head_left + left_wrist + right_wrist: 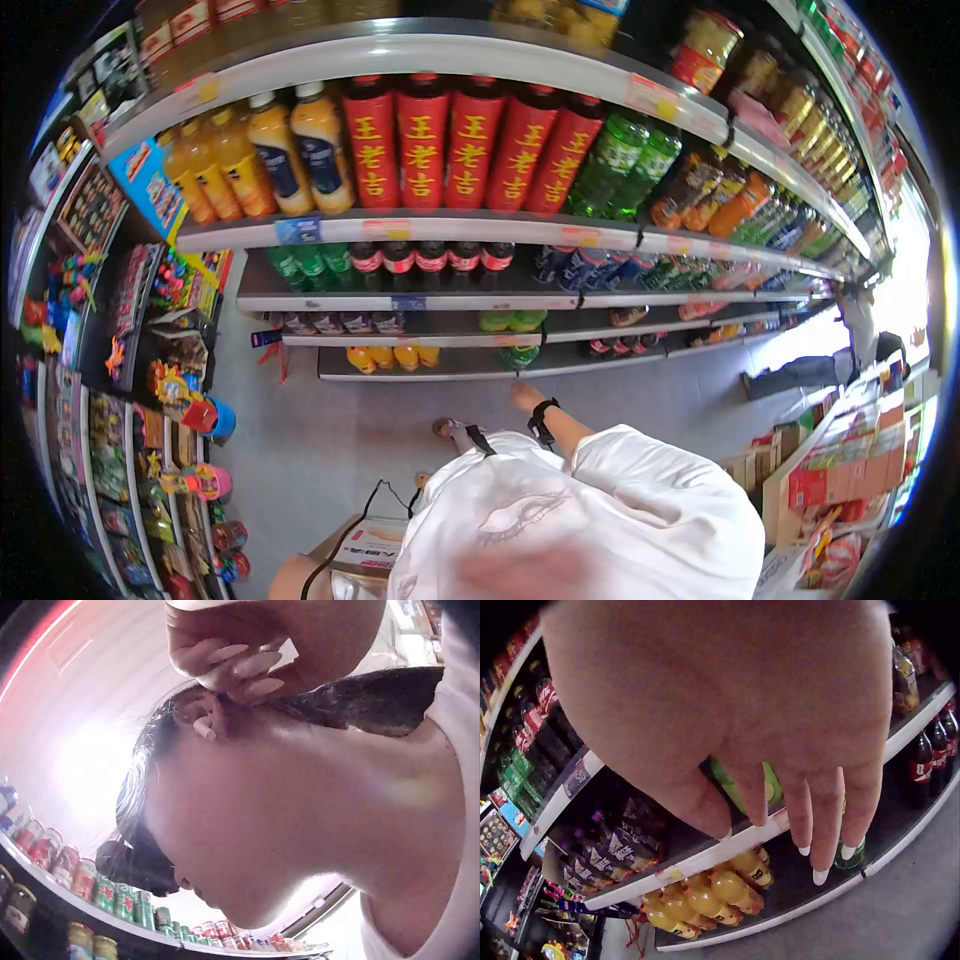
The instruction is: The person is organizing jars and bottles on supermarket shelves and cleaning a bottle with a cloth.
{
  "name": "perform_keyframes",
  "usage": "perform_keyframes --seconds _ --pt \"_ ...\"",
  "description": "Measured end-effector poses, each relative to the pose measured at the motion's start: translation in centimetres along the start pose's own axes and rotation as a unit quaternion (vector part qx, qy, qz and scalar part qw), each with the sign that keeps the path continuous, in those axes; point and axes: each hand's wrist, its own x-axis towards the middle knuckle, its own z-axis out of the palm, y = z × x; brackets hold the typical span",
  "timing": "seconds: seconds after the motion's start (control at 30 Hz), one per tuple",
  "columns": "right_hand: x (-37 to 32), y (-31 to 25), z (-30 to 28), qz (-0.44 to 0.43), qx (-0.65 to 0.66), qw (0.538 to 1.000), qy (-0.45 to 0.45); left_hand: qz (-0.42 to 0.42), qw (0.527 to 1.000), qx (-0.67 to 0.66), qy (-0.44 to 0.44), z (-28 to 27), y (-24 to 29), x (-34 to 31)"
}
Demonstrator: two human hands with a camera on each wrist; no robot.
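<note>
Right hand [754,727] before the shelves, fingers straight, slightly spread, holding nothing; left hand [251,652] at the ear [196,710], fingers curled, any pinch indiscernible; apparent step, reaching or pausing; any grasp would call for lowering and curling the right fingers; green bottle [521,358] lies beyond those fingertips, near the bottom shelf's [430,376] front edge, yellow bottles [709,900] toward its left corner.

White shirt [660,490], black wrist strap [541,421], pale nails [820,877]

Lime-green item [773,787], partly hidden behind the right hand [735,712], kind unclear
</note>
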Motion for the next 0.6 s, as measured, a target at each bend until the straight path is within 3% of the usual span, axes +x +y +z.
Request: perform_keyframes --seconds 0.17,0.23,0.27,0.33,0.43,0.53,0.6 --pt "-3.0 3.5 -0.2 0.023 -0.014 0.999 0.041 0.009 0.999 -0.021 -0.024 2.5 0.2 1.1" --pt "-2.1 10.2 1.9 -0.113 -0.228 0.966 -0.054 0.008 0.999 -0.024 -0.033 3.1 0.1 1.4" --pt "-1.2 13.9 3.5 -0.185 -0.329 0.921 -0.102 0.009 0.999 -0.025 -0.037 3.3 0.1 1.5" --pt "-1.5 20.1 7.0 -0.052 -0.207 0.976 -0.038 0.009 0.999 -0.026 -0.040 3.7 0.1 1.7" --pt "-5.9 16.8 3.8 0.165 -0.031 0.983 -0.079 0.005 0.999 -0.024 -0.037 4.1 0.1 2.0" --pt "-4.8 18.6 4.9 0.127 -0.049 0.984 -0.119 -0.001 0.999 -0.015 -0.028 3.7 0.1 2.2" --pt "-3.7 16.1 3.6 0.122 -0.048 0.981 -0.140 -0.007 1.000 -0.005 -0.012 3.1 0.3 2.2"
